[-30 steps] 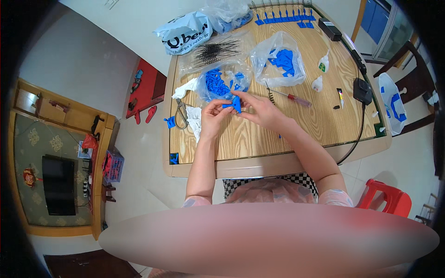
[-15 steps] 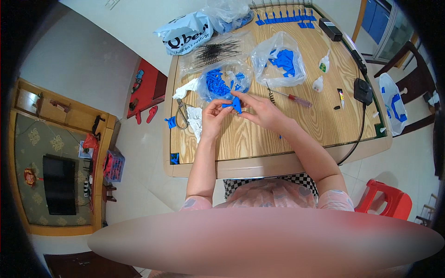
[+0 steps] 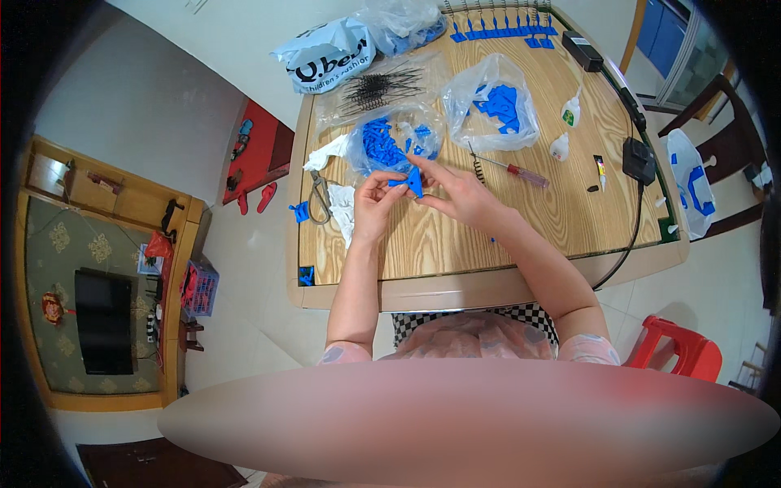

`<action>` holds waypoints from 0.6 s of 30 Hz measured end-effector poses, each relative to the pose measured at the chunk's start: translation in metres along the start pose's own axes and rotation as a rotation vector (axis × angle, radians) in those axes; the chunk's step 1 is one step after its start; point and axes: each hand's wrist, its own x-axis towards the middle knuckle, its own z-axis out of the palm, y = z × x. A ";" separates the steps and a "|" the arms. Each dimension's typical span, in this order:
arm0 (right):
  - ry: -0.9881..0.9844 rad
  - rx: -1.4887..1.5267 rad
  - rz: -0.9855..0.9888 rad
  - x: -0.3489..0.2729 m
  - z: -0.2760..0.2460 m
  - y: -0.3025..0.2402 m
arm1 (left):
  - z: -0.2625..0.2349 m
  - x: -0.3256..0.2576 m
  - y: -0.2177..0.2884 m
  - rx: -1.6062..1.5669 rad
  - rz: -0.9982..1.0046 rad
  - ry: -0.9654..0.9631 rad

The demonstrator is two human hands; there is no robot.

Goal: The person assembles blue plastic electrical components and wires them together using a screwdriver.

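Observation:
Between my two hands, above the near edge of a clear bag, is a small blue plastic piece (image 3: 416, 182) with a flat, roughly triangular part. My left hand (image 3: 377, 205) pinches its left side with thumb and fingertips. On the other side, my right hand (image 3: 468, 198) has its index finger at the far end and its thumb at the near end. The open clear bag (image 3: 435, 134) just beyond holds many narrow blue pieces (image 3: 381, 144). Beside my right hand lie a dark coil spring (image 3: 477, 169) and a screwdriver (image 3: 527, 176) with a red handle.
Scissors (image 3: 320, 198) and crumpled white tissue (image 3: 343, 213) lie left of my hands. Farther back are black springs (image 3: 381, 88), another bag (image 3: 530, 130) of blue pieces and a row of blue bases (image 3: 504, 34). White bottles (image 3: 560, 146) and a black adapter (image 3: 639, 161) stand right.

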 end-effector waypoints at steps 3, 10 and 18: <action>0.030 0.066 0.031 0.000 0.001 -0.001 | 0.001 0.001 0.002 -0.048 0.042 0.001; 0.100 -0.022 -0.076 0.003 -0.001 -0.001 | 0.005 0.000 0.005 -0.118 -0.006 -0.022; 0.127 -0.152 -0.119 0.005 -0.007 -0.009 | 0.007 0.000 0.005 -0.178 -0.048 -0.058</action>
